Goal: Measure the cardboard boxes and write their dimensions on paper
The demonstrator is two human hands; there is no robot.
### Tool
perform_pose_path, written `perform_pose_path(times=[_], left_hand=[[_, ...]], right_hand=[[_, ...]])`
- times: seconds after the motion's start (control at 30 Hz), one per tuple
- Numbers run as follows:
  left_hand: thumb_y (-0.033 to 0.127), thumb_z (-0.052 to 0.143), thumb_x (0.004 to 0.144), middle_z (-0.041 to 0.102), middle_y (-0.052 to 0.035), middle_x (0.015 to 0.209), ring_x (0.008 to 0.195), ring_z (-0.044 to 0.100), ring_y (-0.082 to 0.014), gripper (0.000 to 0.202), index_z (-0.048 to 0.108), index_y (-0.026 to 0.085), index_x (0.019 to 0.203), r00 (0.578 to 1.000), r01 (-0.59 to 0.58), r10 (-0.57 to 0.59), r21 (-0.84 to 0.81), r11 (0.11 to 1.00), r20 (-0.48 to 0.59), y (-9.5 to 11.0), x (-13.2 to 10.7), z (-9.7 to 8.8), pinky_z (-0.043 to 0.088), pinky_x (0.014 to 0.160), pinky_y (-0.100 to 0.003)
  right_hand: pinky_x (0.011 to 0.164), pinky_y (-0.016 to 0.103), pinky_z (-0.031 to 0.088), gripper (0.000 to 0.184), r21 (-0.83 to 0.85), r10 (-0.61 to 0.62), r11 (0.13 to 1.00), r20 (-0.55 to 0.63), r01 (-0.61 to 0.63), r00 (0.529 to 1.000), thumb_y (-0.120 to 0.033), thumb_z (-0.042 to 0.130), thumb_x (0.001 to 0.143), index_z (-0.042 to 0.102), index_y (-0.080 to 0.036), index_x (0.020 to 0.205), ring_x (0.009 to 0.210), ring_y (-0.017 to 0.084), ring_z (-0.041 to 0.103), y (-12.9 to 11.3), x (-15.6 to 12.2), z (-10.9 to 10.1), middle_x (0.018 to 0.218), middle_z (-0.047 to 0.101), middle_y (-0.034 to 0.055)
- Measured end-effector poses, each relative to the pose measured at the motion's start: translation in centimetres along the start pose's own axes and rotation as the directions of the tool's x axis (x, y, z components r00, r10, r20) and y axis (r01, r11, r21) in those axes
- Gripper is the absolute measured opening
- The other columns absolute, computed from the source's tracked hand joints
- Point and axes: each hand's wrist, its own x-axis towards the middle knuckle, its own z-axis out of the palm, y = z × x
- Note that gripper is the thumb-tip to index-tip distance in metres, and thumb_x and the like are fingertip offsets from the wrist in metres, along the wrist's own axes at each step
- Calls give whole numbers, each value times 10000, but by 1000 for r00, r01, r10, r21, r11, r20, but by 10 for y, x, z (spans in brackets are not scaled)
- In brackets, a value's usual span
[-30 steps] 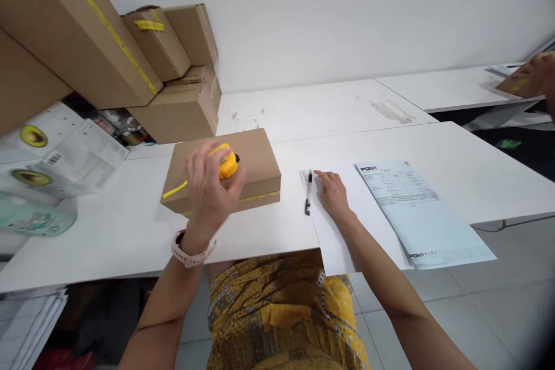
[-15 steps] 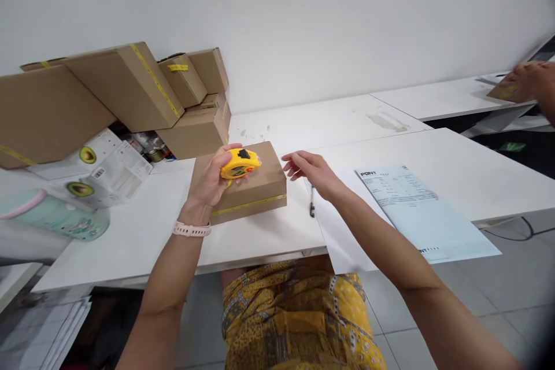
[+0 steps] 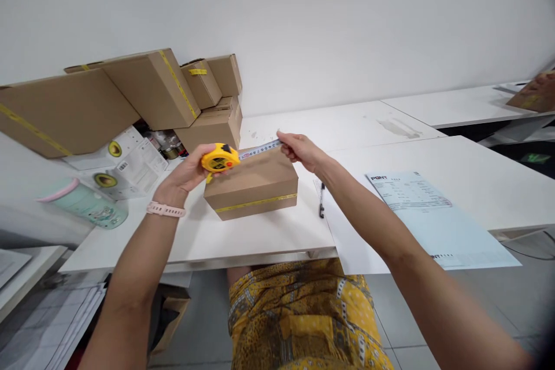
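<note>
My left hand (image 3: pixel 191 170) is closed round a yellow tape measure (image 3: pixel 220 157), with a pink watch strap on that wrist. A short length of its blade (image 3: pixel 259 149) is drawn out to the right. The end of the blade is pinched between thumb and fingers of my right hand (image 3: pixel 299 149). Beneath both hands a closed cardboard box (image 3: pixel 255 185) with a yellow tape band rests on the white table (image 3: pixel 264 237). The blade runs above the box's top; whether it touches the cardboard I cannot tell.
Several cardboard boxes (image 3: pixel 151 89) are stacked at the left, by white avocado-print boxes (image 3: pixel 130 165) and a green tumbler (image 3: pixel 89 202). To the right lie a pen (image 3: pixel 321 201), white paper (image 3: pixel 353 243) and a light blue document (image 3: pixel 437 217). Another person's hand (image 3: pixel 547 80) shows at the far right.
My right hand has taken hold of the blade's end, and the blade now spans between my hands. My left hand has moved left with the tape measure. The view has shifted slightly left.
</note>
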Motion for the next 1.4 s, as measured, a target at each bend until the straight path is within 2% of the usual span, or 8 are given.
perform_pose_path(times=[0.1, 0.2, 0.27, 0.37, 0.67, 0.9, 1.03, 1.4], left_hand=[[418, 652, 794, 746, -129, 964, 684, 625, -195, 445, 741, 98, 1088, 994, 105, -103, 76, 992, -31, -5, -4, -56, 515, 507, -249], [417, 662, 778, 745, -134, 1010, 717, 653, -215, 449, 751, 128, 1110, 979, 188, -178, 98, 977, -96, -17, -10, -106, 550, 524, -269], [426, 656, 774, 748, -136, 1005, 694, 657, -217, 445, 757, 139, 1099, 969, 220, -205, 106, 970, -137, -26, -13, -128, 544, 503, -271], [425, 651, 778, 755, -130, 981, 626, 642, -201, 460, 747, 143, 1129, 962, 238, -218, 120, 964, -162, -36, -14, -145, 539, 488, -273], [414, 639, 820, 757, -136, 1030, 709, 670, -225, 477, 730, 116, 1181, 968, 231, -218, 93, 969, -126, -50, -5, -156, 565, 516, -279], [396, 616, 801, 763, -163, 958, 612, 645, -196, 476, 750, 63, 1114, 976, 199, -190, 88, 976, -104, -54, 2, -143, 508, 447, -251], [407, 617, 815, 760, -157, 932, 606, 644, -192, 486, 749, 69, 1137, 981, 185, -180, 66, 981, -77, -57, 4, -144, 493, 439, -250], [384, 598, 822, 761, -145, 975, 736, 658, -216, 474, 747, 67, 1141, 973, 199, -190, 58, 978, -134, -53, 1, -138, 527, 468, -253]], right_hand=[[515, 256, 252, 475, -69, 22, 997, -71, -27, 997, -579, 629, 873, 428, -207, 655, 557, 93, 307, 17, 10, -28, 643, 422, -28], [554, 271, 268, 476, -191, 51, 979, -97, -69, 994, -571, 573, 903, 415, -211, 636, 576, 109, 292, 42, 16, -43, 631, 415, -22], [568, 276, 269, 485, -253, 70, 962, -117, -98, 991, -581, 552, 906, 402, -213, 629, 586, 115, 296, 56, 19, -44, 630, 416, -18], [590, 275, 280, 487, -300, 80, 947, -139, -119, 987, -606, 555, 887, 414, -211, 640, 626, 124, 343, 68, 23, -37, 667, 443, -9], [576, 282, 301, 506, -521, 53, 841, -191, -147, 980, -668, 513, 864, 465, -219, 635, 651, 161, 434, 71, 26, -15, 691, 534, 29], [613, 295, 386, 584, -416, 100, 898, -123, -143, 987, -737, 482, 853, 641, -180, 780, 698, 188, 523, 84, 30, -8, 766, 632, 78], [599, 292, 373, 620, -404, 129, 902, -81, -151, 988, -771, 457, 852, 615, -177, 767, 668, 163, 472, 86, 31, -9, 750, 593, 54], [593, 309, 374, 618, -381, 134, 914, -32, -136, 990, -785, 428, 869, 545, -197, 719, 656, 170, 459, 82, 28, -6, 723, 557, 54]])
